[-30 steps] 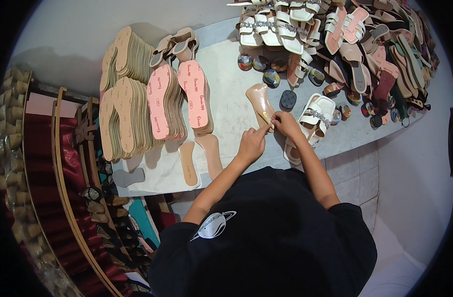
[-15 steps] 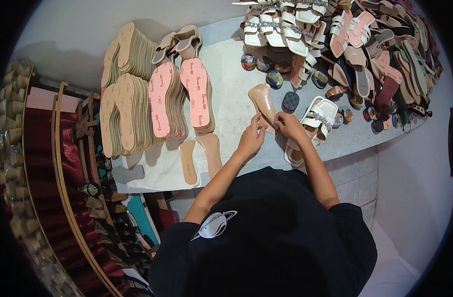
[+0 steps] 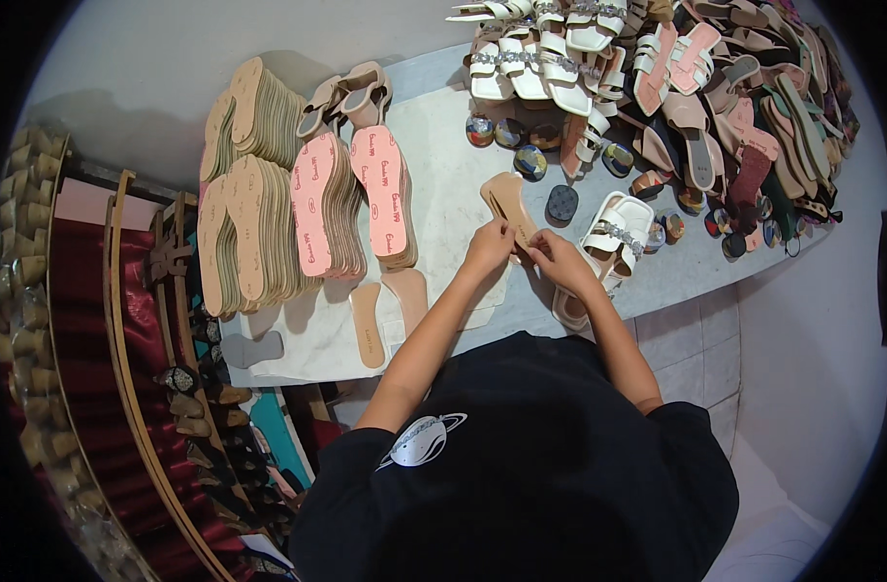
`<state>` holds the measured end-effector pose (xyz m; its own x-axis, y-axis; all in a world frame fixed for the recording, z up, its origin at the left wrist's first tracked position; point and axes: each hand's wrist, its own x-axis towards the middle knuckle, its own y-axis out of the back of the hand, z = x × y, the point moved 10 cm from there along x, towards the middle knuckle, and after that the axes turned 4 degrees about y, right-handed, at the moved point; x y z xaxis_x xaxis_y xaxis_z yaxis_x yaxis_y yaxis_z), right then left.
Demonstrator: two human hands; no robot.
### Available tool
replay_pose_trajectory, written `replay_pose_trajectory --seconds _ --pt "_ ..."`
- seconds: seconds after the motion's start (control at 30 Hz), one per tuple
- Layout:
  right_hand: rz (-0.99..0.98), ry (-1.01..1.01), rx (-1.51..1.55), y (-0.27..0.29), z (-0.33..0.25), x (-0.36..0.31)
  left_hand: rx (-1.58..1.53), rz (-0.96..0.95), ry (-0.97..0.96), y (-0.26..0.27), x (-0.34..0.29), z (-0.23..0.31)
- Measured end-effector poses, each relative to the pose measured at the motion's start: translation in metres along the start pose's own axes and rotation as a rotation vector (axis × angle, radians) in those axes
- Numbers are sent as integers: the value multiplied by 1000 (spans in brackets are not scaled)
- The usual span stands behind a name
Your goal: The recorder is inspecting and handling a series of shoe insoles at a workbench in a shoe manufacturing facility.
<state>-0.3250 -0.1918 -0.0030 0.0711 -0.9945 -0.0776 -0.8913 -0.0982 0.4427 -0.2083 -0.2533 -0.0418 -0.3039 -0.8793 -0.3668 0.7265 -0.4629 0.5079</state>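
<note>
at the far left, beside the table, a wooden rack [image 3: 123,320] stands over dark red cloth. on the pale marble table [image 3: 443,194] next to it lie stacks of tan insoles [image 3: 240,233] set on edge, then two stacks of pink insoles [image 3: 351,199], each top face carrying a column of small dark pink printed marks running along its length. a tan strapped sandal pair [image 3: 346,92] sits behind them, and two loose tan insoles [image 3: 390,310] lie in front near the table's edge.

toward the middle, the tan sole [image 3: 509,206] rests on the table with its long axis running away from the person and leaning slightly left, its near end under the hands and its far end pointing toward the back wall. the left hand [image 3: 489,247] has its fingers drawn together, pinching the sole's near edge. the right hand [image 3: 550,257], just beside it and nearly touching, pinches the same near end from the right side.

right of the hands sits a white sandal pair with glittery straps [image 3: 613,238], a small dark oval pad [image 3: 562,202] and a row of round coloured ornaments [image 3: 506,136]. beyond that, at the far right, a big heap of sandals [image 3: 715,87] in white, pink and tan covers the table's end.
</note>
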Motion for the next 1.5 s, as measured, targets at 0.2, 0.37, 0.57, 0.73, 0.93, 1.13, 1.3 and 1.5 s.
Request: replay_pose_trajectory --seconds 0.2,0.37,0.57,0.73,0.93,1.13,1.3,1.5 --pt "136 -62 126 11 19 13 -216 -69 -29 -10 -5 -10" --pt "141 -139 248 2 50 33 -325 -191 -30 -16 -19 4" --pt "140 -69 405 -9 37 41 -834 9 12 8 -11 -4" --pt "78 -95 431 -16 44 41 -814 80 93 17 5 -10" --pt "106 -29 562 -5 25 44 -755 38 148 6 6 -17" --pt "55 41 825 15 -24 31 -761 38 161 7 0 -12" --pt "107 69 809 16 -19 20 -758 0 177 5 -14 -6" --pt "96 30 763 -6 -22 3 -786 -22 -148 21 -61 15"
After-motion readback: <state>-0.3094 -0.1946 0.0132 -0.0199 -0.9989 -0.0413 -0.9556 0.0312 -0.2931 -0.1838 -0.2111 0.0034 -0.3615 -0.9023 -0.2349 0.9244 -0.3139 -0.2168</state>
